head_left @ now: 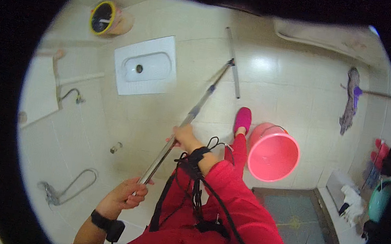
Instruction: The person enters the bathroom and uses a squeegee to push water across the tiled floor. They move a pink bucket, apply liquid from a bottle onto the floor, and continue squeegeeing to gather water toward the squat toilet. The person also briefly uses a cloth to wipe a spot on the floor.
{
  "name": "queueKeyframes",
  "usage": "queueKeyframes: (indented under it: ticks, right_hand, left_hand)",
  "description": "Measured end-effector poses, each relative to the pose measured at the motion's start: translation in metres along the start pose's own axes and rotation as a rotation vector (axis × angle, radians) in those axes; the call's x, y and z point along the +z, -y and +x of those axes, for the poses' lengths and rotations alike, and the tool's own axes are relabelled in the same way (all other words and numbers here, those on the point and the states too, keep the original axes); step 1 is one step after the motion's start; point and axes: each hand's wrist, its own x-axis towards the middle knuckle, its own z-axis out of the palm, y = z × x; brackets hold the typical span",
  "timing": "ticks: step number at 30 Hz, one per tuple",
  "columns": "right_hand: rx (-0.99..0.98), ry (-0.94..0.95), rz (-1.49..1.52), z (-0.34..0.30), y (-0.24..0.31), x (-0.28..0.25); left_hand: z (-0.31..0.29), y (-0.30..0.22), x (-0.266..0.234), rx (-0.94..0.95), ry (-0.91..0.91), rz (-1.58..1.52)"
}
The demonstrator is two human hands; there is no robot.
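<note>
Both my hands are closed round the metal pole of a floor squeegee point(193, 113). My left hand point(127, 194) grips the pole's lower end, close to my body. Farther up the shaft, my right hand point(184, 137) wraps round it. The pole slants away to the upper right and ends in a long, thin blade point(235, 78), which lies on the pale tiled floor. A pink bucket point(273, 157) stands upright to the right of my right hand, next to my foot in a magenta slipper point(243, 120).
A white squat toilet point(167, 86) is set in the floor at left, with a yellow-rimmed bin point(115, 21) beyond it. A grey mop point(349, 104) lies by the right wall. At lower right is a grey mat point(288, 215). A shower hose point(72, 184) hangs at lower left.
</note>
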Motion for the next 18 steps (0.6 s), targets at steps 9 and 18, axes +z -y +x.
queueKeyframes:
  ticks: [9, 18]
  right_hand:
    - [0.201, 0.199, -0.202, 0.055, -0.164, 0.194]
    - [-0.258, -0.215, -0.245, 0.051, -0.097, 0.081]
  left_hand:
    - [-0.083, 0.039, -0.181, 0.194, -0.083, -0.176]
    - [-0.006, -0.005, -0.182, 0.194, 0.527, -0.067]
